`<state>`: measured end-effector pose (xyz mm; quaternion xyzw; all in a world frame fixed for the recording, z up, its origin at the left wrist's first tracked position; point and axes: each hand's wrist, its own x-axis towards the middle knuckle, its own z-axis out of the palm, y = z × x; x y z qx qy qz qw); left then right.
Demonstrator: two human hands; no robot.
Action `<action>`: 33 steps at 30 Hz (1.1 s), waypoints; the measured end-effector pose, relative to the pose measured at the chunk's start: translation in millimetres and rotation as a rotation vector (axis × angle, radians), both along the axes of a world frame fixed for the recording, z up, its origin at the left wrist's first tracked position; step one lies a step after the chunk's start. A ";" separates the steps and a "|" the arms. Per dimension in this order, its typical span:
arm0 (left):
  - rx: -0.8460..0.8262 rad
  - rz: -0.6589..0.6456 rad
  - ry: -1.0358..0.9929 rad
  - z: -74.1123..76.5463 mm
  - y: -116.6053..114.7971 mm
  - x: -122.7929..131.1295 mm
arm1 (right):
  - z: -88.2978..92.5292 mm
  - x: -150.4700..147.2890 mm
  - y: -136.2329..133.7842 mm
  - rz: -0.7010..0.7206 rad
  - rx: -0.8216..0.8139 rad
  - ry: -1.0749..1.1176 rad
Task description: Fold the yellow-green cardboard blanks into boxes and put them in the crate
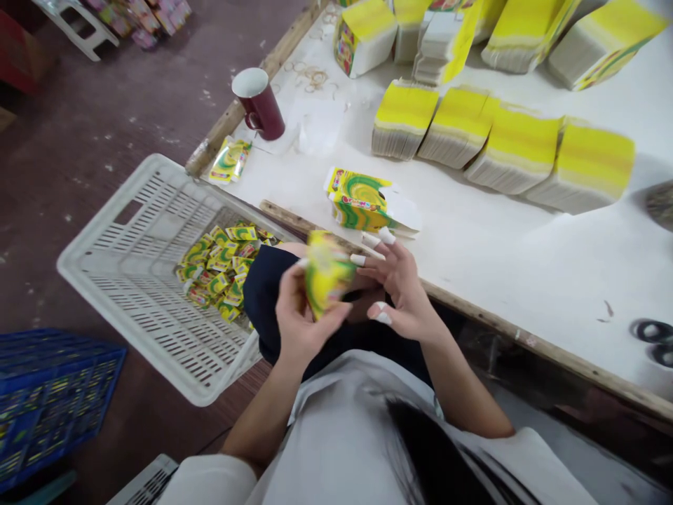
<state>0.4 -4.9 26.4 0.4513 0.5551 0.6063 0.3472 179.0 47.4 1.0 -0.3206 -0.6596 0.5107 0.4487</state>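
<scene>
Above my lap, my left hand (pixel 302 315) grips a small yellow-and-green box (pixel 327 273), blurred by motion. My right hand (pixel 397 287) is beside it with fingers spread and nothing in them; white covers wrap several of its fingertips and the thumb. Just beyond my hands, at the table edge, lies a cluster of yellow-and-green printed cartons (pixel 362 200) with a white flap showing. Below on the left, a white plastic crate (pixel 131 259) holds many small yellow-and-green boxes (pixel 223 263).
A maroon mug (pixel 263 109) and a small yellow packet (pixel 230 160) are near the table's left corner. Loose rubber bands (pixel 313 73) lie behind. Stacks of yellow flat cartons (pixel 463 126) line the white table (pixel 505 259). Black-handled scissors (pixel 655 333) sit far right; a blue crate (pixel 57 400) stands lower left.
</scene>
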 end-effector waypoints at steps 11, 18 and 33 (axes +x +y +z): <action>-0.116 0.009 -0.830 16.2 2.1 -0.4 | 1.0 -18.7 106.1 -0.581 0.007 -0.742; -0.256 -0.131 -0.798 -13.7 4.2 10.3 | 1.1 -14.8 99.3 -0.587 0.103 -0.717; -0.053 0.043 -0.138 -42.5 22.4 40.4 | 18.9 5.6 8.5 0.024 -0.227 -0.067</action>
